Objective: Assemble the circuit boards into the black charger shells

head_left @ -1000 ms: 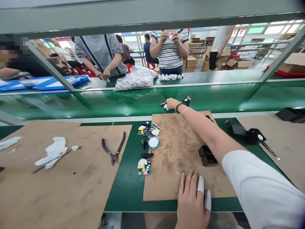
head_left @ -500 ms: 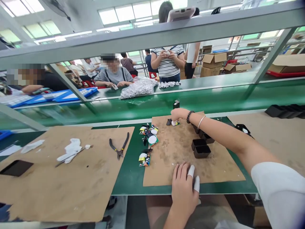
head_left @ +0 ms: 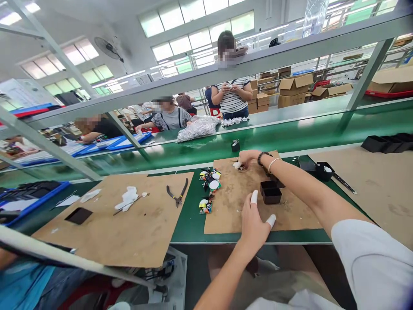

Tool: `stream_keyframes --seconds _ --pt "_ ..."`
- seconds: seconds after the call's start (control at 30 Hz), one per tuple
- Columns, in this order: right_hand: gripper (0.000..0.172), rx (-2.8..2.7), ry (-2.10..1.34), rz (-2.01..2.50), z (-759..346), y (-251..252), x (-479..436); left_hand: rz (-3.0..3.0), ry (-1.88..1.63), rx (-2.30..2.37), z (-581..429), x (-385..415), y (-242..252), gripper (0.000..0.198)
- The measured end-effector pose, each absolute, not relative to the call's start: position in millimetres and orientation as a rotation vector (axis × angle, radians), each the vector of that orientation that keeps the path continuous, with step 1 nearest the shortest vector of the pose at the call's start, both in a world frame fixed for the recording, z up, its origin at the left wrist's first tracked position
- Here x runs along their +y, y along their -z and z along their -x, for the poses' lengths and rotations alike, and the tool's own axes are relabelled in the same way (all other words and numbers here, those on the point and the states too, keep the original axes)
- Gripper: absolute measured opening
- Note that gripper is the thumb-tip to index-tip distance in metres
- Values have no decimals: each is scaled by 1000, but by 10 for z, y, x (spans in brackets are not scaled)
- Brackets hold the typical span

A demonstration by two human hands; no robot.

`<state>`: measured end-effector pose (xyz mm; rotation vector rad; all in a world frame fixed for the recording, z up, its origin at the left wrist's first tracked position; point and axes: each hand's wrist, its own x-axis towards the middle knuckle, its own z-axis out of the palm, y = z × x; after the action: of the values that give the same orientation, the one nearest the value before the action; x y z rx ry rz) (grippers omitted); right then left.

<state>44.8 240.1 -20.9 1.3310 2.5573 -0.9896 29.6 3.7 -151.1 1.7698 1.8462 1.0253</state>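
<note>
My right hand (head_left: 248, 158) reaches to the far part of the cardboard sheet (head_left: 229, 206), its fingers closed at a small white and dark part (head_left: 238, 165). My left hand (head_left: 256, 217) is raised over the near part of the sheet, fingers apart, holding nothing, with white covers on two fingertips. Just beyond and right of it stand black open cases (head_left: 271, 195). Several circuit boards (head_left: 213, 185) with white discs and yellow parts lie along the sheet's left edge. Beyond my right hand, a black plug housing (head_left: 235, 145) stands on the green surface.
Pliers (head_left: 177, 199) and white scraps (head_left: 129, 197) lie on the left cardboard. A metal rail (head_left: 200, 77) crosses above the bench. At right are a black case with a knife-like tool (head_left: 344, 184) and stacked black cases (head_left: 374, 144). People work across the bench.
The view has shifted to show more at the left. My left hand has lifted and moved forward toward the black cases, spreading its fingers. My right hand stays near the small part.
</note>
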Motion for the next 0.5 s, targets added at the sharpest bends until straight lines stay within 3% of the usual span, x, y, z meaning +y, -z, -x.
stream_keyframes --seconds 0.1,0.23,0.37,0.5 --pt "34 2636 1390 -1211 -759 133 2233 -1951 -934 1817 -347 258 1328 85" --pt "52 2833 1934 -1178 -1352 200 1802 -2059 -864 1842 -362 519 1194 51" --pt "47 2604 3021 -1173 -2017 556 1241 -2040 -875 1830 -267 544 1184 37" --pt "51 2333 3296 -1430 -2402 997 772 -1994 -966 1786 -98 384 1224 38"
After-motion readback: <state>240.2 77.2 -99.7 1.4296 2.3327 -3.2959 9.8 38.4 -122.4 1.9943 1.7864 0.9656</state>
